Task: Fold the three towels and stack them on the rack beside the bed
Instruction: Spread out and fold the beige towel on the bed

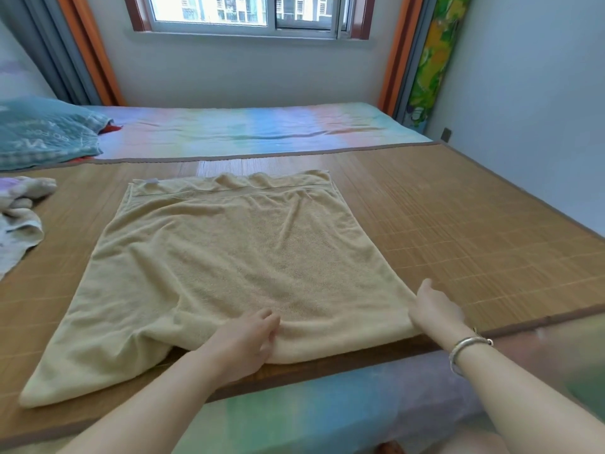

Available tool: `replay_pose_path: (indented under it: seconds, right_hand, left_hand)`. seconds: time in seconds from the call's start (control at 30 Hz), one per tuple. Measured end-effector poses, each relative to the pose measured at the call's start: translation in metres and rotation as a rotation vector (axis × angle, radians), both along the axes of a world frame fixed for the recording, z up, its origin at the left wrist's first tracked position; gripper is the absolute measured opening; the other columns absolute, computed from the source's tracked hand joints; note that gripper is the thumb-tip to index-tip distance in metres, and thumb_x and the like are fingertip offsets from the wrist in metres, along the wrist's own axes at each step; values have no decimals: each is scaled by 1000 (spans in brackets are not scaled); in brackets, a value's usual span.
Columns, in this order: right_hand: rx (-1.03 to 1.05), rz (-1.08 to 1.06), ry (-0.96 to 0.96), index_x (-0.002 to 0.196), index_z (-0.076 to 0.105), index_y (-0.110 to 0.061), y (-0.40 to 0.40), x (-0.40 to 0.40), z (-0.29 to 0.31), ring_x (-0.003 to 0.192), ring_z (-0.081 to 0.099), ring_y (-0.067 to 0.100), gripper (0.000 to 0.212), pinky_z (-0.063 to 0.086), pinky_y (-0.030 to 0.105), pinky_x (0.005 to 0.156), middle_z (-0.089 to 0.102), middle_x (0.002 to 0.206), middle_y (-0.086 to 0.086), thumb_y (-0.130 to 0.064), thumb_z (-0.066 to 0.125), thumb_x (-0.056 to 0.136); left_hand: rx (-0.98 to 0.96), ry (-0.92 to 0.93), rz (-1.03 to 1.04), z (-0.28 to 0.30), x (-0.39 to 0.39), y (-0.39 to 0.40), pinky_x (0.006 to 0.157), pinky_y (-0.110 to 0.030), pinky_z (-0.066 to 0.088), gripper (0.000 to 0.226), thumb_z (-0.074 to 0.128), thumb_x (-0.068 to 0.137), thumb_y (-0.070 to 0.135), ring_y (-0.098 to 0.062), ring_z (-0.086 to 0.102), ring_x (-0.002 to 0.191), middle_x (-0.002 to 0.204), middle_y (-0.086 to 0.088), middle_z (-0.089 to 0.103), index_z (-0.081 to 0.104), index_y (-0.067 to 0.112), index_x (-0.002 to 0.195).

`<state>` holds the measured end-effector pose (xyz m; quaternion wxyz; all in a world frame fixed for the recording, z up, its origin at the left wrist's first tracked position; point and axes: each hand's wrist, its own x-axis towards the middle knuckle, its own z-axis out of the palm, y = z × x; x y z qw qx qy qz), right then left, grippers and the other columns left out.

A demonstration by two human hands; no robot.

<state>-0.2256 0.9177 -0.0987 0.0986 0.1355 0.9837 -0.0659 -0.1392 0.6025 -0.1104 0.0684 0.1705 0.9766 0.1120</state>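
Both forearms are reaching in from the bottom edge, bare, the right one wearing a bangle (468, 348) at the wrist. Left hand (246, 343) is lying palm down on the near edge of the beige towel (229, 267), its fingers (266, 317) curling and bunching a ridge of cloth between thumb and fingertips. Right hand (433, 311) is sitting at the towel's near right corner, thumb lifting upward; its fingers are tucking under or behind the corner, so whether they are pinching the cloth cannot be told. Beige towel is lying spread on the bamboo mat (474, 231) covering the bed (262, 129), its far hem rumpled, its near left corner trailing toward the mat's edge. At the left, a pale crumpled towel (19, 221) is lying on the mat, partly cut off by the frame. Beyond it, a teal pillow (45, 132) is resting, also cut off.
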Motion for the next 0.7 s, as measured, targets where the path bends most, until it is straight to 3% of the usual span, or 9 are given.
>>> replay_pose_path:
  seconds: [0.17,0.33,0.47,0.57,0.7]
  right_hand:
    - [234,206,133,131,35,-15,-18,14,-13,123,41,27,45,39,39,100,43,131,8,-18,49,89]
    - [-102,610,147,132,45,-21,-81,25,-4,132,33,21,45,23,37,113,40,141,0,-16,48,87]
    - [-257,865,113,132,46,-23,-148,45,-4,137,29,18,40,20,36,116,38,145,-2,-31,46,93]
    - [-288,983,105,132,46,-22,-205,58,-10,134,33,19,44,25,36,114,41,142,-1,-39,48,91]
    - [-249,1099,71,139,36,-26,-265,71,-21,137,29,22,57,23,40,113,34,148,0,-41,55,87]
  left_hand:
    - [-83,103,64,-8,6,-1,88,-25,35,37,54,82,39,-13,41,107,115,16,39,39,31,115]
    - [-119,5,97,-8,15,-24,106,-31,29,62,51,75,38,-12,28,134,137,18,36,31,36,134]
    - [-156,6,270,-10,29,-62,114,-35,23,80,52,76,23,-16,22,142,152,14,24,16,35,146]
    - [-173,32,506,-13,46,-101,113,-41,26,83,56,78,24,-21,23,143,155,8,23,13,32,149]
    - [-137,-8,758,-19,68,-149,98,-33,39,76,61,82,40,-18,42,127,141,4,39,21,24,144]
